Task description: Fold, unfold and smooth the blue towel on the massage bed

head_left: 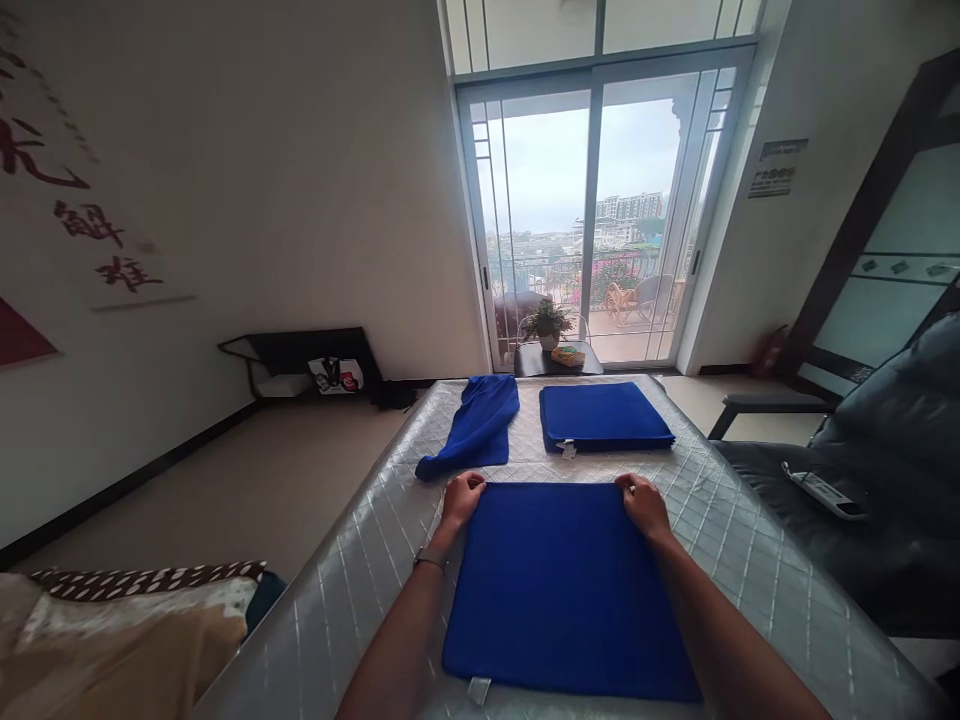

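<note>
A blue square fabric cover [559, 590] lies flat before me, a white tag showing at its near left edge. My left hand [463, 497] pinches its far left corner. At the far right corner, my right hand [643, 502] has thumb and fingers closed on the same cover. Beyond it on the right sits a neat stack of blue covers [607, 412] with white tags at the front. To the left of that stack, a crumpled blue cover [480, 425] lies loosely spread.
Everything blue rests on a silver quilted mattress [345, 590]. A dark leather chair [900, 480] holding a white power strip [825, 492] stands right. Bedding [150, 640] is at lower left. Past the far edge, a small table [532, 362] bears a potted plant [549, 325] near glass doors.
</note>
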`<state>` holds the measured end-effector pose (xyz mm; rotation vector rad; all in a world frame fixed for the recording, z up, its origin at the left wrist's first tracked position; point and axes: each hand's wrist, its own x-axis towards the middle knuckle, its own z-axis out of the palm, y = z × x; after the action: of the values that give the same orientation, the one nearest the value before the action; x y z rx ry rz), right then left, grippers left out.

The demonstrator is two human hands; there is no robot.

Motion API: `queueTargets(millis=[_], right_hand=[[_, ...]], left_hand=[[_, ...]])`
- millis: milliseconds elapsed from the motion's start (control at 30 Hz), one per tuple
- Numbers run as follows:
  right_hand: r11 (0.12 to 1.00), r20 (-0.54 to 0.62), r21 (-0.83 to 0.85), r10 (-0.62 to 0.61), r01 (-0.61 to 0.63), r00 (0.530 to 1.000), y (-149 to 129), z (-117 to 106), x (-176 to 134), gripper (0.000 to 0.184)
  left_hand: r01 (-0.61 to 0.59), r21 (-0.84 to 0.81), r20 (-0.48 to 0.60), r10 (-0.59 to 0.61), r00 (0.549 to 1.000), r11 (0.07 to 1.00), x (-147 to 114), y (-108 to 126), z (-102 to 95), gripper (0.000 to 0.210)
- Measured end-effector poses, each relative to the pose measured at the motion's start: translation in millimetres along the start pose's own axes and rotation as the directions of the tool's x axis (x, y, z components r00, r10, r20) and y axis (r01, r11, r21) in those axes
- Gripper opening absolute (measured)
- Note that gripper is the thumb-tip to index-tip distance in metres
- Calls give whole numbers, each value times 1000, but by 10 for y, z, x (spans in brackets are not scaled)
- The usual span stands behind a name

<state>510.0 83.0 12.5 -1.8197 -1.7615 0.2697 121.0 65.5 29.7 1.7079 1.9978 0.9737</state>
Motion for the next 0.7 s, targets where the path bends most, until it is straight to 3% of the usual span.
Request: queueTargets(millis=[133, 233, 333, 433, 500, 600, 700], right_hand=[[972, -45, -218, -105, 92, 993, -86, -34, -144, 41], [938, -8, -277, -220, 209, 975, -159, 2, -315, 45], [916, 91, -305, -244, 261, 965, -191, 119, -445, 52], [901, 179, -352, -202, 254, 963, -140, 243, -489, 58], [885, 215, -376, -206, 275, 955, -85, 289, -481, 60], [871, 237, -396, -208, 290, 949, -49, 293, -453, 61], [883, 254, -392, -164, 256, 953, -96, 261, -441, 61]], left_hand=[[-49, 114, -45, 54, 998, 992, -48, 107, -26, 19], [-122, 174, -75, 136, 988, 977, -179, 365, 87, 29], [-293, 180, 22, 293, 956, 939, -416, 827, 481, 24], [-592, 135, 191, 565, 803, 795, -699, 1324, 1065, 27], [-642, 132, 211, 611, 763, 756, -840, 1535, 1395, 39], [-584, 179, 247, 539, 805, 792, -902, 1548, 1569, 52], [-478, 239, 270, 415, 869, 845, -821, 1239, 1324, 58]])
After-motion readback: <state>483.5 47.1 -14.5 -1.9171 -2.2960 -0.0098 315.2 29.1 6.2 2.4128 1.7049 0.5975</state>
